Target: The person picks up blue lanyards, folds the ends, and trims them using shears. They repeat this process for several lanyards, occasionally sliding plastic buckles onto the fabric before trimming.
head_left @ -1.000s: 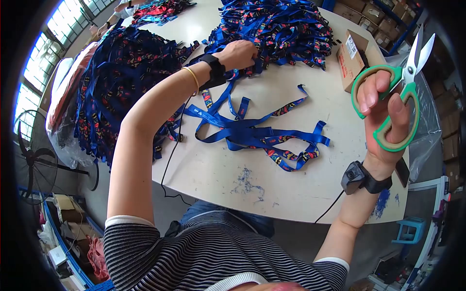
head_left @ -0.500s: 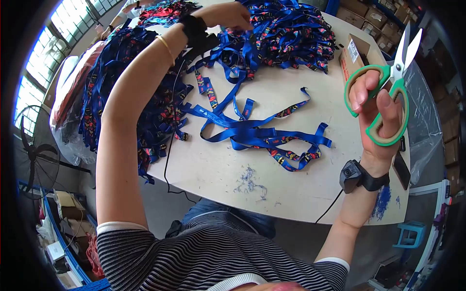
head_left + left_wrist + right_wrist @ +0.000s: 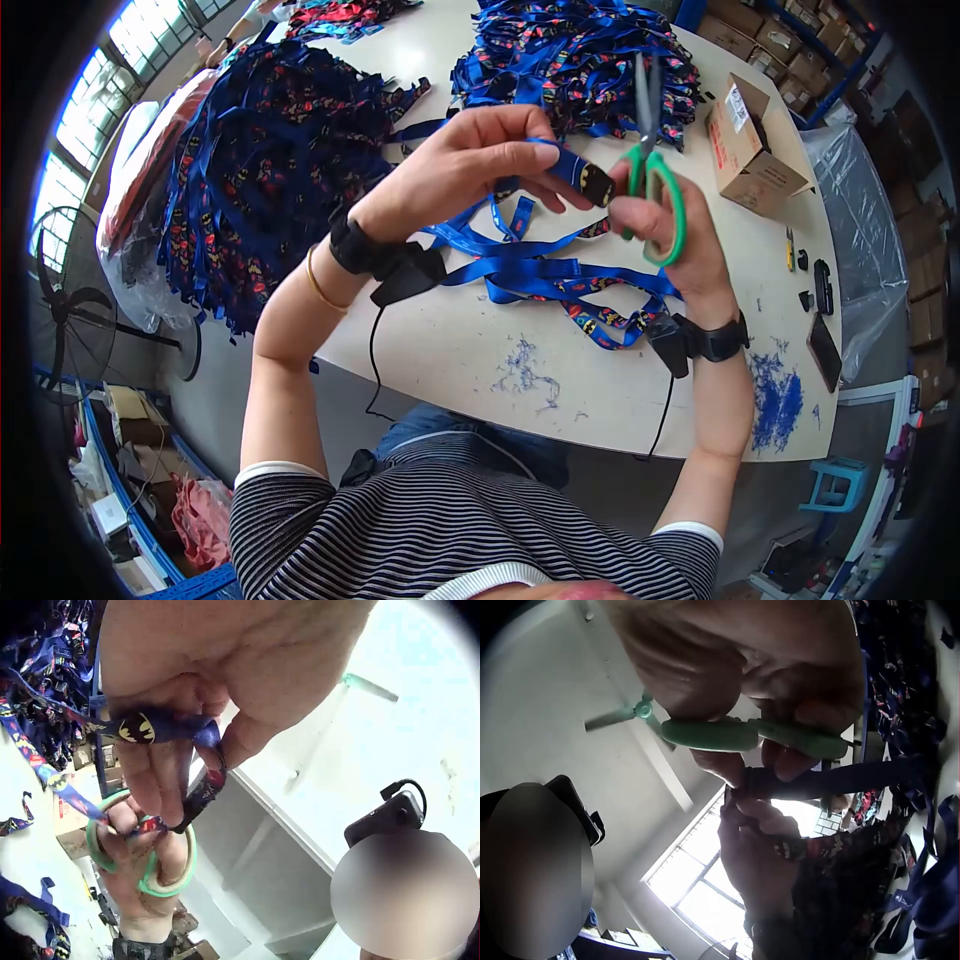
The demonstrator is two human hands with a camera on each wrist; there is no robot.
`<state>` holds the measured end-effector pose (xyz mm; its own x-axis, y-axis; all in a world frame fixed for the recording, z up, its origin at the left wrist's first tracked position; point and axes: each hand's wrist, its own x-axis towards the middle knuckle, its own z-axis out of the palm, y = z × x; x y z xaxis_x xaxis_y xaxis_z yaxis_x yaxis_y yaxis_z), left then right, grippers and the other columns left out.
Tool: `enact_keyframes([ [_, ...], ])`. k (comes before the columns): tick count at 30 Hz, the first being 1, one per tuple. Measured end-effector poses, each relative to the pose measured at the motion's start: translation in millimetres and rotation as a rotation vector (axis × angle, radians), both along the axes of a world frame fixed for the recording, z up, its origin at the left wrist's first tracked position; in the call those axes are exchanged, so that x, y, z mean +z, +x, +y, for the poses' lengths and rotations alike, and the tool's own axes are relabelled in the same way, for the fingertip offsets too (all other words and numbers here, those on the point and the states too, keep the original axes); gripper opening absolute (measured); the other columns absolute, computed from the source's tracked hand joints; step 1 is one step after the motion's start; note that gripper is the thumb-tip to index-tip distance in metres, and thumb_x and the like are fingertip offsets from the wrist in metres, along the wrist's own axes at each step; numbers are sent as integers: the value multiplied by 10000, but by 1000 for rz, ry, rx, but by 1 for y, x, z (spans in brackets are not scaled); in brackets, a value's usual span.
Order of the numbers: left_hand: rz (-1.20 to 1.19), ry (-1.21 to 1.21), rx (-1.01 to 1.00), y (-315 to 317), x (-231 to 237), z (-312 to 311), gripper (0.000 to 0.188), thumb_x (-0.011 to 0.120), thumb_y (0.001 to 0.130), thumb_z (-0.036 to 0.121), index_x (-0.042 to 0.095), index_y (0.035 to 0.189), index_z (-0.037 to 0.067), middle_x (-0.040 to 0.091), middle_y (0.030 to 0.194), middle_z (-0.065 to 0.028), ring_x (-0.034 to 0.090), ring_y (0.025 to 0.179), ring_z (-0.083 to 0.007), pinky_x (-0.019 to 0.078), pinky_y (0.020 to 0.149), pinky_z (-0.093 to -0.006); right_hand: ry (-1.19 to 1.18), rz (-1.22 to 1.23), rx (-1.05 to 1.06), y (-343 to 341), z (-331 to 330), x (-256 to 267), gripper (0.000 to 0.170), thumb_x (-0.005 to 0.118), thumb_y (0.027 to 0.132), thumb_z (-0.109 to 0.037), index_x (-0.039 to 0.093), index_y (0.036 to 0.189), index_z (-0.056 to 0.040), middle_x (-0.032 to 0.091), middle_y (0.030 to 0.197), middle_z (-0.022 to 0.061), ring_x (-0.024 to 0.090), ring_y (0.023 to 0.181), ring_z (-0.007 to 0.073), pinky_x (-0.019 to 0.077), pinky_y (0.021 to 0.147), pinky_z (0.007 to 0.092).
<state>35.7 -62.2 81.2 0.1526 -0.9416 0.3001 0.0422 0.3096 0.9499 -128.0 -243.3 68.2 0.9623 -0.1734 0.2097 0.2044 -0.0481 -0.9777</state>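
Observation:
My left hand (image 3: 480, 160) pinches a blue printed strap (image 3: 572, 166) between thumb and fingers, above the table. In the left wrist view the strap (image 3: 169, 729) runs across the palm, showing a bat emblem. Green-handled scissors (image 3: 665, 205) hang on my right hand (image 3: 695, 245), its thumb and fingers through the loops and the blades pointing away. The right hand's fingertips meet the strap's end beside the left hand. In the right wrist view the scissors' handles (image 3: 709, 735) cross in front of the strap. More blue straps (image 3: 520, 275) lie loosely on the table below.
Two large heaps of straps stand on the table (image 3: 450, 370), one at the left (image 3: 270, 170) and one at the back (image 3: 560, 60). A cardboard box (image 3: 755, 150) is at the back right. A phone (image 3: 824, 352) and small tools lie near the right edge, beside blue scraps (image 3: 776, 400).
The left hand has come back from the rear heap with a strap. The right hand has moved left with the scissors, and the two hands now meet.

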Motion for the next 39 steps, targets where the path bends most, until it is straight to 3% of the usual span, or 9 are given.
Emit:
enact_keyframes([
  [6,6,152,93,5,-27,38,107,601,891,128,560,865,32,645,1090,-151,628,924,-122,470,874,-258,-75,116,66,7,7,-12,204,684,814,-129,586,963,-30,494,692,-63,407,576,2,322,498,175],
  [9,-336,486,121,4,-25,47,226,663,855,138,556,1008,9,632,1116,-131,603,1015,-140,458,912,-277,-122,159,80,9,12,-13,190,676,814,-111,569,951,-36,493,713,-62,414,596,0,337,520,166],
  [13,-316,284,32,-7,-44,40,491,697,844,184,456,1232,6,618,1121,-144,559,1111,-214,404,989,-336,-94,216,134,13,23,-18,179,672,811,-96,566,943,-38,508,771,-48,444,648,10,376,574,163],
  [15,-404,239,45,-15,-52,33,366,664,873,190,514,1147,-1,647,997,-94,604,966,-163,462,878,-292,-78,242,152,12,28,-18,172,671,808,-89,569,936,-38,519,794,-40,460,668,19,398,601,168],
  [18,-304,471,-3,-20,-42,34,247,612,912,207,567,1041,1,639,833,-26,586,777,-82,471,704,-234,-155,253,134,12,32,-17,167,672,801,-79,571,927,-37,537,812,-29,481,687,33,427,632,182],
  [21,-227,400,74,-19,-46,42,212,563,945,230,596,958,21,599,728,32,514,651,-18,400,567,-186,-263,265,106,13,26,-17,174,676,792,-68,572,928,-38,554,823,-18,495,709,41,443,658,193],
  [27,179,410,44,-4,-65,47,222,503,978,231,606,975,35,601,734,35,485,613,1,340,520,-139,-302,224,-62,18,-2,-19,196,678,782,-55,569,943,-35,564,854,-5,505,760,44,437,686,206],
  [35,328,309,51,-4,-68,49,212,463,992,191,585,990,19,645,816,-46,413,572,-25,318,506,-161,-373,167,-396,25,-30,-28,237,716,797,-90,583,982,-25,595,877,29,524,782,69,437,721,218],
  [39,495,216,92,-1,-69,49,213,450,995,178,579,1031,12,647,835,-73,374,555,-58,321,518,-185,-176,62,-117,17,-16,-21,397,680,844,-357,583,992,-2,611,891,53,546,789,82,417,649,218],
])
